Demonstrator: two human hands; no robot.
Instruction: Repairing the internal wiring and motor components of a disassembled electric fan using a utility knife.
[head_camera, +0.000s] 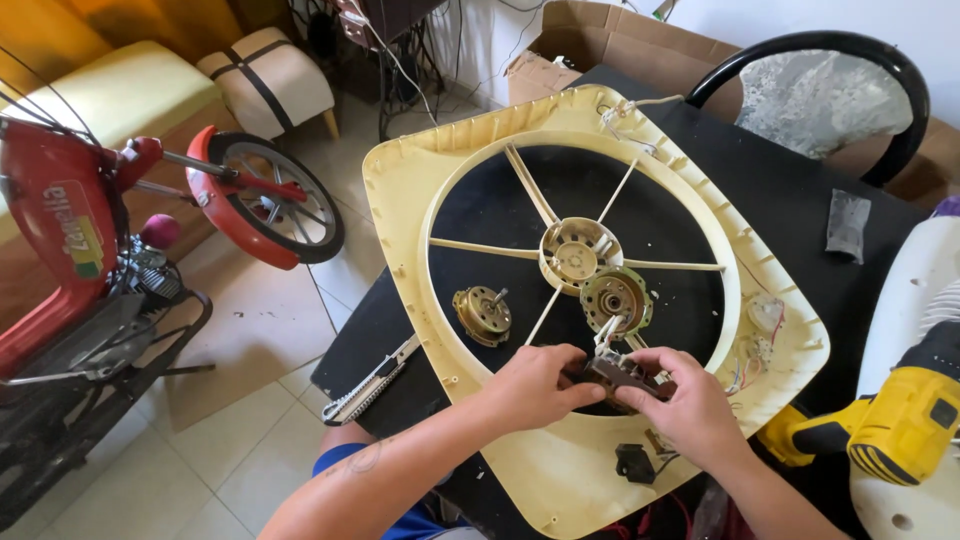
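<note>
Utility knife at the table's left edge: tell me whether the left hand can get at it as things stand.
Probably yes. The utility knife lies uncovered beside the left hand, but both hands grip a dark motor part.

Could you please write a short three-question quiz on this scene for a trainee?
1. True or false: both hands hold one small dark part.
2. Which tool lies at the table's left edge? A) utility knife B) hammer C) pliers
3. What yellow tool sits at the far right?

Key:
1. True: the left hand and right hand grip the dark part over the cream fan frame.
2. A, the utility knife on the black table.
3. A cordless drill.
</note>
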